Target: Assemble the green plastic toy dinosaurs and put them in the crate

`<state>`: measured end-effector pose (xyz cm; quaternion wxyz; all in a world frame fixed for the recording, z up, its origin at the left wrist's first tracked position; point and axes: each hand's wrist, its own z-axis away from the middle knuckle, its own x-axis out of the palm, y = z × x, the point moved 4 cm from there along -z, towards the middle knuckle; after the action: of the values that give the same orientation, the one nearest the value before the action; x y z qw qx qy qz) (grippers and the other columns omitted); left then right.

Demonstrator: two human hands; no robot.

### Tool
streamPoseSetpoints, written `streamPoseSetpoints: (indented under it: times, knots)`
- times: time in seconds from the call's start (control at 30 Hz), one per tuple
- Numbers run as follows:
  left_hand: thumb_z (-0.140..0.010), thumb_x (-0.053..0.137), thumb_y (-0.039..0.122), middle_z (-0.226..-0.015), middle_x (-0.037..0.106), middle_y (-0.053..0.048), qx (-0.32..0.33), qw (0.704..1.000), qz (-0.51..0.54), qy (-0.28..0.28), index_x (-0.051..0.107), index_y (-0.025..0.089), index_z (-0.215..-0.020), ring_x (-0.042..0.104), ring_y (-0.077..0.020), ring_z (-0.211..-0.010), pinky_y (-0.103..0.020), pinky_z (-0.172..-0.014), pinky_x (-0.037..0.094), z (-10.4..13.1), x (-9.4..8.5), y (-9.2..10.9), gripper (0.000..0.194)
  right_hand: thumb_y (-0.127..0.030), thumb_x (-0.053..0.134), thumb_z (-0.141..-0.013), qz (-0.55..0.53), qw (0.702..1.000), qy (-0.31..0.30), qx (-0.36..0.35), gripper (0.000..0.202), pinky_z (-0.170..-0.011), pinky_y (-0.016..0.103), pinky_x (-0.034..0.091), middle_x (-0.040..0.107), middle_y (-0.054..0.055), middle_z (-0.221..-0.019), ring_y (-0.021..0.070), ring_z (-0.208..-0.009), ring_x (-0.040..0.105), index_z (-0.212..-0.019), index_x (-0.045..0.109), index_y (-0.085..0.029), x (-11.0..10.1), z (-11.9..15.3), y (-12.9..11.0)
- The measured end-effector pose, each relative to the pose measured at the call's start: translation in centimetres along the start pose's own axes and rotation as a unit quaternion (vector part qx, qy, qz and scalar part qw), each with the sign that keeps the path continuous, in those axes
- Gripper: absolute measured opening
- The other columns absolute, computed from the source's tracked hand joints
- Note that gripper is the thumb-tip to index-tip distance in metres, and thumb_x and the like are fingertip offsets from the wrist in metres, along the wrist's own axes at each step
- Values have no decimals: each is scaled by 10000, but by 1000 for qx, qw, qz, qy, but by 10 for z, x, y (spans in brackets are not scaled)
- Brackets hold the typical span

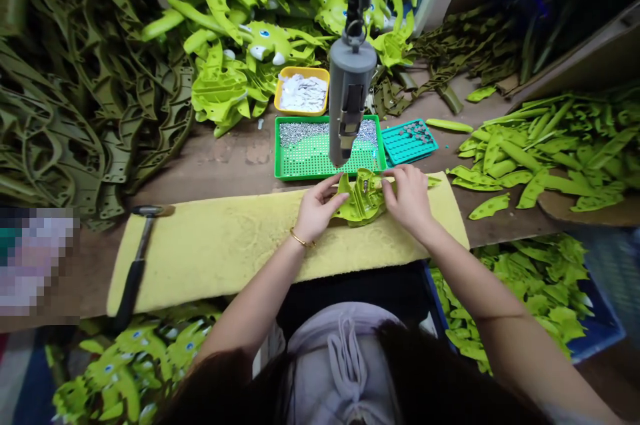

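My left hand (320, 207) grips the left edge of a lime-green plastic toy shell (357, 202), whose hollow inner side faces up. Something small and metallic, like a spring, shows inside it. At the shell's right side, my right hand (409, 195) has its fingers closed at a narrow green piece (434, 181) that sticks out to the right. Whether that piece is joined to the shell cannot be made out. Both hands are over a yellow cloth pad (225, 238). Just above the shell hangs a grey electric screwdriver (353, 78), touched by neither hand.
Behind the pad are a green tray (320, 175) of screws, a teal tray (410, 142) with small dark parts and a yellow tub (327, 95) of white pieces. A hammer (137, 265) lies left. Green parts (530, 158) pile right; olive parts (75, 98) pile left.
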<state>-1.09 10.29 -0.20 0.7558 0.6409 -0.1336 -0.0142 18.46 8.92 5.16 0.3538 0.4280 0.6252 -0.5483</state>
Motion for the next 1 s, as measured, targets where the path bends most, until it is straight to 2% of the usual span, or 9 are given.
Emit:
streamPoseSetpoints:
  times: [0.2, 0.33, 0.47, 0.63, 0.73, 0.83, 0.87, 0.93, 1.0]
  knots:
    - [-748, 728, 386, -1140, 693, -94, 51, 996, -76, 10, 611, 185, -1246, 667, -227, -1006, -390, -925, 541, 21, 5, 10, 549, -274, 497, -866, -163, 984, -67, 28, 315, -1153, 576, 120, 712, 43, -1084, 230, -1101, 611, -1165, 589, -234, -3, 11, 5]
    - [-754, 721, 374, -981, 716, -70, 52, 993, -106, 17, 572, 185, -1221, 686, -201, -900, -354, -832, 560, 32, 11, 15, 526, -310, 588, -806, -238, 969, -16, 65, 184, -1109, 578, 233, 736, 27, -941, 214, -935, 667, -965, 627, -226, -7, 20, 12]
    - [-759, 713, 360, -903, 690, -49, 47, 989, -135, 32, 524, 194, -1153, 688, -185, -869, -330, -798, 557, 45, 27, 17, 467, -273, 581, -796, -190, 975, 69, 89, 97, -1108, 569, 248, 736, 21, -902, 198, -849, 658, -858, 635, -222, -13, 36, 18]
    - [-770, 685, 345, -942, 687, -56, 61, 987, -150, -4, 589, 180, -1026, 676, -173, -862, -313, -778, 558, 43, 38, 20, 319, -235, 569, -832, -76, 979, 187, 17, 77, -1088, 508, 306, 732, 15, -847, 199, -872, 641, -837, 646, -235, -30, 62, 21]
    - [-778, 681, 313, -956, 712, -64, 37, 976, -203, -76, 652, 165, -1024, 674, -184, -851, -327, -774, 554, 14, 40, 25, 289, -220, 560, -854, -68, 982, 167, -54, 100, -944, 436, 448, 732, 39, -865, 200, -850, 644, -893, 652, -224, -32, 72, 18]
    - [-793, 672, 227, -995, 721, -66, 50, 919, -340, -192, 700, 167, -994, 668, -197, -896, -363, -867, 523, -18, 46, 38, 212, -208, 536, -870, -122, 981, 77, -130, 148, -792, 359, 522, 730, 54, -900, 189, -844, 656, -958, 655, -217, -23, 74, 11]
    - [-797, 669, 204, -1011, 715, -73, 84, 890, -402, -199, 704, 166, -997, 658, -208, -930, -381, -902, 504, -23, 47, 45, 207, -212, 534, -870, -140, 979, 50, -139, 148, -759, 346, 533, 727, 54, -889, 184, -820, 659, -952, 657, -215, -20, 72, 9]
    - [-817, 647, 183, -1052, 687, -112, 172, 822, -523, -143, 692, 148, -1041, 620, -245, -1011, -418, -934, 472, -17, 49, 59, 231, -224, 536, -866, -168, 977, 14, -129, 136, -686, 322, 543, 721, 48, -857, 169, -748, 655, -919, 661, -212, -14, 68, 8]
    - [-884, 552, 195, -1007, 664, -146, 236, 759, -604, -54, 691, 117, -981, 600, -262, -1002, -419, -880, 474, 14, 53, 62, 187, -233, 539, -866, -188, 976, -1, -113, 133, -619, 292, 535, 718, 44, -856, 152, -709, 651, -905, 664, -209, -11, 63, 9]
